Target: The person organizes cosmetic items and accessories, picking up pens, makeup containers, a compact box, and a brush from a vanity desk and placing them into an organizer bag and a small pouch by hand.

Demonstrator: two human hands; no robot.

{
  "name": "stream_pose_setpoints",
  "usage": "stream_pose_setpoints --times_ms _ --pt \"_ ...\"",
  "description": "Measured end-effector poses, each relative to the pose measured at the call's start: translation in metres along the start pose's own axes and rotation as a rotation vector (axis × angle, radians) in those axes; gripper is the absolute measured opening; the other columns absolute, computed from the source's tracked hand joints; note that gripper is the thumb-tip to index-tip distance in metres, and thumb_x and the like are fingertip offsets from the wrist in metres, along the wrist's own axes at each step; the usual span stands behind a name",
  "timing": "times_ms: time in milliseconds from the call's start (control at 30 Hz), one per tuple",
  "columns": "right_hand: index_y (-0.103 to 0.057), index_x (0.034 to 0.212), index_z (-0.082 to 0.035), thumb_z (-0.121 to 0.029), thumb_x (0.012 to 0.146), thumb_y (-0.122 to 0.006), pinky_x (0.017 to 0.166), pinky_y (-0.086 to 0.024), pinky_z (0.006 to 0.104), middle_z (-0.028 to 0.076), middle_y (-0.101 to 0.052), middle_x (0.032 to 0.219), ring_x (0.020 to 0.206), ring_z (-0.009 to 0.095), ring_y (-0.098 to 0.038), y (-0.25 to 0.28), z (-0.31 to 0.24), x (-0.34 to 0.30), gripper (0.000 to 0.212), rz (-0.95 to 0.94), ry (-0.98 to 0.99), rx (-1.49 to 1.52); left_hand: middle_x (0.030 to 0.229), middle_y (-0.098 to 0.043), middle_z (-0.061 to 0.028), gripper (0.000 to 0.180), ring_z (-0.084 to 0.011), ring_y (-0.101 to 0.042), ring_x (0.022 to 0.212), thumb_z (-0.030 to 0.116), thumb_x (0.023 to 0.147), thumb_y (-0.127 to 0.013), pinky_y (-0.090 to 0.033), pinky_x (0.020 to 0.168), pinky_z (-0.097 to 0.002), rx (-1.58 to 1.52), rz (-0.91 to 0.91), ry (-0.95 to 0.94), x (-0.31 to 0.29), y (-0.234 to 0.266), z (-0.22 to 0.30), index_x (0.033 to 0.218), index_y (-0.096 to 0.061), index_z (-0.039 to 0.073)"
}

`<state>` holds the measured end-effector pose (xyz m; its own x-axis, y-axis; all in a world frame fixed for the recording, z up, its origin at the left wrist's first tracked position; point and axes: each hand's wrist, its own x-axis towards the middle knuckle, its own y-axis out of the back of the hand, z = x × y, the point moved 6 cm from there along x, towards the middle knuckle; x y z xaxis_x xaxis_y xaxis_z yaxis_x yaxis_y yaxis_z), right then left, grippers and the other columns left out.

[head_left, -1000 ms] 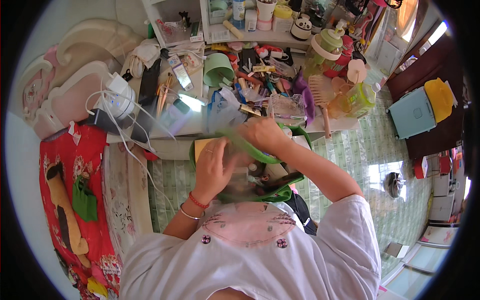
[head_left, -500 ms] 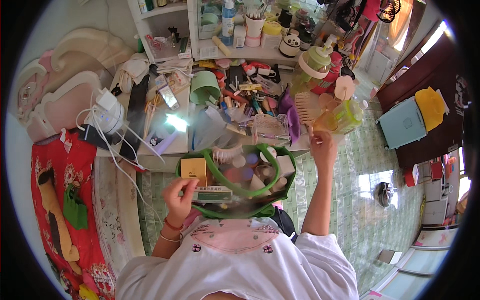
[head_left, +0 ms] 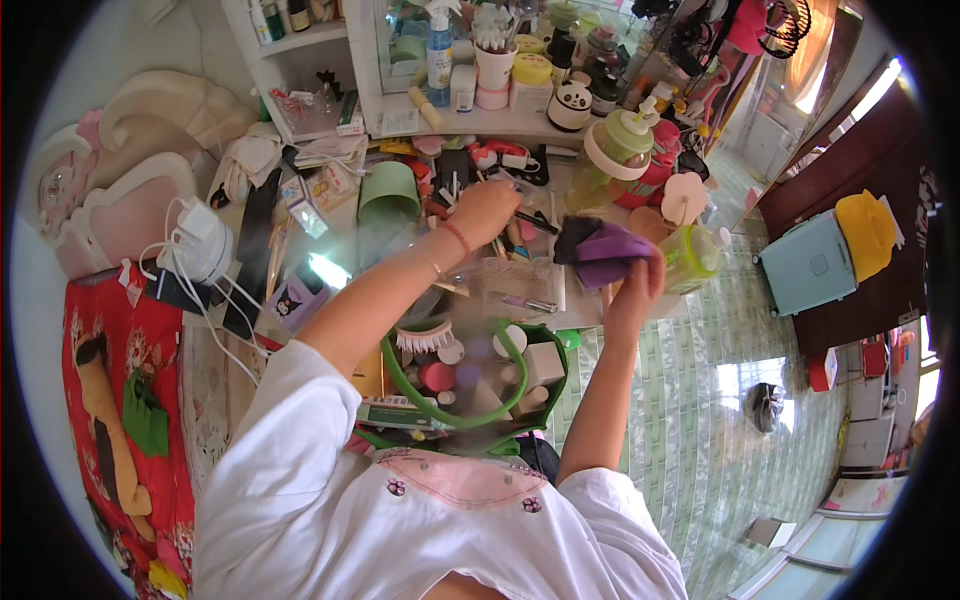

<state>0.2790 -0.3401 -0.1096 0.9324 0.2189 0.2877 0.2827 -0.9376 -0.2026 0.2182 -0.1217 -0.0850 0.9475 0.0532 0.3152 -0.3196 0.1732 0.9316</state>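
Could tip the cup [head_left: 388,195] on the bench [head_left: 340,235]: too close to the left forearm [head_left: 375,305], easily clipped by a sideways pull-back. Could snag the bag [head_left: 395,438] by its raised handle [head_left: 398,375] if dropping that forearm low. Could scatter the clutter [head_left: 518,238] by digging with the left hand [head_left: 484,212], so packed and overlapping there. Could drag the clear box [head_left: 525,283] off the front edge, sitting between both hands as it does. Could lose the pouch [head_left: 607,250] from the right hand [head_left: 640,290]: apparently soft, gripped at one end only, likely to sag or shed any contents if tilted. Could knock over the bottle [head_left: 692,255] with the knuckles, for standing just beside them near the edge.

Positions, same order. Have the bag low in the middle, between the forearms and nearer the body than either hand. Have the left hand bent down over the clutter, with fingertips hidden; can't tell how far open or whether gripping anything. Have the pouch to the right of that hand, well apart from it, near the bench edge. Have the right hand mostly closed, pinching the pouch by its right end, just left of the bottle.
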Motion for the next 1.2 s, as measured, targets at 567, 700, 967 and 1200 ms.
stream_pose_setpoints --times_ms 567,700,967,1200 --pt "-0.036 0.118 0.0 -0.022 0.086 -0.036 0.097 -0.026 0.0473 0.017 -0.045 0.115 0.108 0.027 -0.042 -0.042 -0.056 -0.02 0.038 0.057 -0.138 0.95 0.084 -0.057 -0.0023 0.018 -0.0085 -0.052 0.073 0.011 0.079 -0.052 -0.043 0.062 -0.0243 -1.173 -0.186 0.256 -0.039 0.053 0.036 0.093 -0.052 -0.001" --pt "-0.037 0.115 0.001 -0.021 0.087 -0.037 0.089 -0.037 0.0347 0.015 -0.046 0.112 0.101 0.023 -0.047 -0.122 -0.081 -0.033 0.035 -0.211 -0.167 0.58 0.085 -0.056 0.0004 0.019 -0.0032 -0.048 0.073 0.01 0.08 -0.051 -0.042 0.062 -0.0198 -1.325 -0.05 0.271 -0.08 0.078 0.074 0.096 -0.051 -0.001" --pt "-0.043 0.108 0.004 -0.011 0.086 -0.043 0.075 -0.038 0.0218 0.006 -0.051 0.096 0.087 0.01 -0.047 -0.147 -0.112 -0.098 0.027 -0.327 0.179 0.014 0.07 -0.056 -0.0062 0.012 -0.0092 -0.053 0.061 0.001 0.075 -0.051 -0.043 0.054 -0.0219 -0.856 0.337 0.317 -0.147 0.128 0.067 0.085 -0.055 -0.004" --pt "-0.05 0.085 -0.004 -0.025 0.086 -0.044 0.041 -0.031 0.016 0.003 -0.048 0.06 0.047 0.005 -0.04 -0.156 -0.105 -0.13 0.022 -0.559 -0.414 0.146 0.089 -0.057 -0.0016 0.023 -0.0074 -0.053 0.077 0.012 0.079 -0.057 -0.042 0.069 -0.0202 -1.629 0.457 0.342 -0.148 0.15 0.043 0.097 -0.054 -0.001"
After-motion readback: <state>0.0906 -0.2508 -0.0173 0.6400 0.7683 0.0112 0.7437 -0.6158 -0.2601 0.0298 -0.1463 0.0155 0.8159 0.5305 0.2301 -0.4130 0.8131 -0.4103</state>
